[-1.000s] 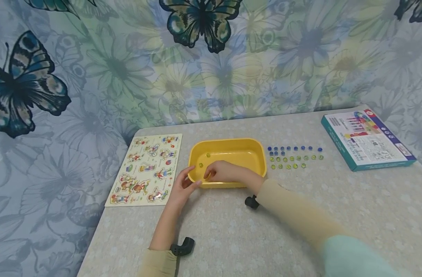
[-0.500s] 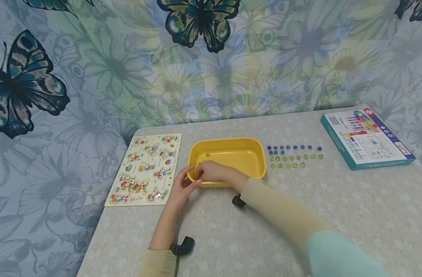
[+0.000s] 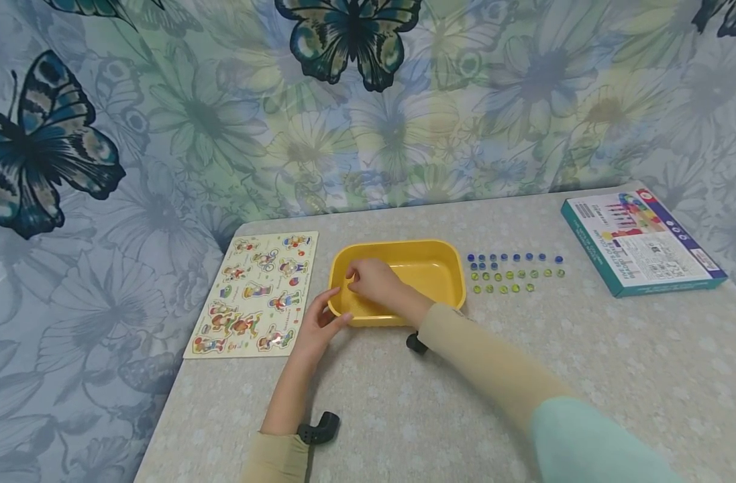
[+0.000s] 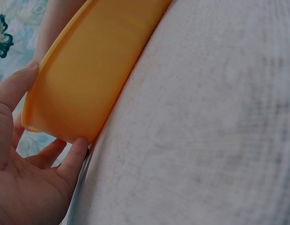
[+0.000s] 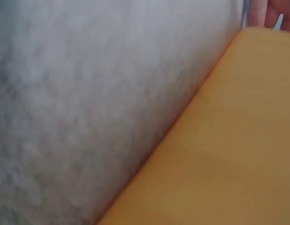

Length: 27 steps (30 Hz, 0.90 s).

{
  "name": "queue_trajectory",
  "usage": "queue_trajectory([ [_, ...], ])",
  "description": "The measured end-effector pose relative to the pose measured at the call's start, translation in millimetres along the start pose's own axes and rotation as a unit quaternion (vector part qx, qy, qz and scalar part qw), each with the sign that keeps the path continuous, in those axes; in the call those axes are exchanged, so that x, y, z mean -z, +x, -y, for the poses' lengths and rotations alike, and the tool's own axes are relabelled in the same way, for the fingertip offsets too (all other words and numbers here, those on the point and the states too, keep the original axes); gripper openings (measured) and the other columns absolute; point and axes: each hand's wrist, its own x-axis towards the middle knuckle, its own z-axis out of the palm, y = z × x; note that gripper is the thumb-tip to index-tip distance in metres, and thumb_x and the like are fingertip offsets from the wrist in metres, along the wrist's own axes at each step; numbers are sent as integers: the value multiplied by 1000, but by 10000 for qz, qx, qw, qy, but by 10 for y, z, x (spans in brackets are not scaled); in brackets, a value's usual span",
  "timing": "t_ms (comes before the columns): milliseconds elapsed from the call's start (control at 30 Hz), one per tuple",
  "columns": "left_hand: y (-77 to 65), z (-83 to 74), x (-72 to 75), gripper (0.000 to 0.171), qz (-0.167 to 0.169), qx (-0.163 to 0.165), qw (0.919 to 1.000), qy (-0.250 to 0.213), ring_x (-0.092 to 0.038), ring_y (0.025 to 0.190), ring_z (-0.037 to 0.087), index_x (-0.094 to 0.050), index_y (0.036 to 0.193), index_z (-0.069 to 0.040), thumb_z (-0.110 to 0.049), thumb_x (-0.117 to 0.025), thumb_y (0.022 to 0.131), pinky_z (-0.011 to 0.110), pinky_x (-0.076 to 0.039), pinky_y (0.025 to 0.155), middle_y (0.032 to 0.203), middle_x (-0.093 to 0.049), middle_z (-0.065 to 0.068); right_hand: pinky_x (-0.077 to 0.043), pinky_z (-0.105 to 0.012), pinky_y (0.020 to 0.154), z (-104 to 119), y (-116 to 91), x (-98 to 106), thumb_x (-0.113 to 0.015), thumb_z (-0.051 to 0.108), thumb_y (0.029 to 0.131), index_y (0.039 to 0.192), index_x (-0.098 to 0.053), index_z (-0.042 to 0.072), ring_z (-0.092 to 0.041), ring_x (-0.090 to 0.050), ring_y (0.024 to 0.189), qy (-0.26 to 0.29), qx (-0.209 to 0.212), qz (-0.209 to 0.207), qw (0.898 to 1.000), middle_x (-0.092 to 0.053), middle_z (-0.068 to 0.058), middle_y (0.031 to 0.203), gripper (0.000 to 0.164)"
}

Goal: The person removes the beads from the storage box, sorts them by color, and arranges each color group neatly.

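Observation:
A yellow plastic tray [image 3: 431, 275] sits in the middle of the table. My left hand [image 3: 312, 330] grips its near left corner, thumb at the front and fingers at the left side; the left wrist view shows them against the tray's outer wall. Inside the tray, toward the left end, my right hand [image 3: 376, 285] reaches over the floor with thumb and fingers pinched together where yellow-green glass beads lay. Its fingers hide what they pinch. The right wrist view shows just the tray's outer wall [image 5: 220, 140] and some left-hand fingers [image 5: 260, 11].
Right of the tray lie rows of blue beads [image 3: 516, 257] and yellow-green beads [image 3: 509, 275]. A flat teal-and-white box [image 3: 645, 245] rests at the back right. Left of the tray is a cream board [image 3: 253, 295] with cartoon figures. A butterfly-print cloth [image 3: 404, 147] hangs behind the table.
My right hand has moved left, then toward the back of the tray. The two yellow-green beads seen earlier at the tray's left end are out of sight. My left hand has stayed put.

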Motion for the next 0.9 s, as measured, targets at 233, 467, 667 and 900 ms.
queue_trajectory([
  [233,-13,-80,2,62,93,139,9998,-69,-42,128,28,-42,139,-19,-20,-70,84,43,-39,101,145,-33,1,-49,-27,77,-26,76,-45,-66,17,85,105,-68,6,-16,-57,81,-457,-266,211,9984,-66,-1,93,23],
  [467,-116,-303,-50,63,177,238,9996,-25,-38,130,32,-38,141,-13,-15,-68,86,41,-39,102,147,-30,5,-49,-28,78,13,103,-70,-64,14,86,96,-68,7,-16,-57,81,-776,-335,351,9958,-66,0,91,13],
  [667,-108,-299,-54,62,119,253,9996,-49,-38,130,31,-39,141,-13,-14,-68,86,41,-38,102,146,-31,5,-45,-23,65,-26,67,-44,-62,10,83,88,-66,9,-15,-53,72,-652,-183,317,9972,-61,1,80,7],
  [900,-109,-297,-60,62,66,241,9996,-99,-40,129,33,-39,141,-13,-12,-67,86,41,-39,101,146,-31,6,-48,-21,65,-117,-158,233,-66,12,83,93,-66,11,-13,-56,73,352,417,404,9977,-63,1,83,10],
])
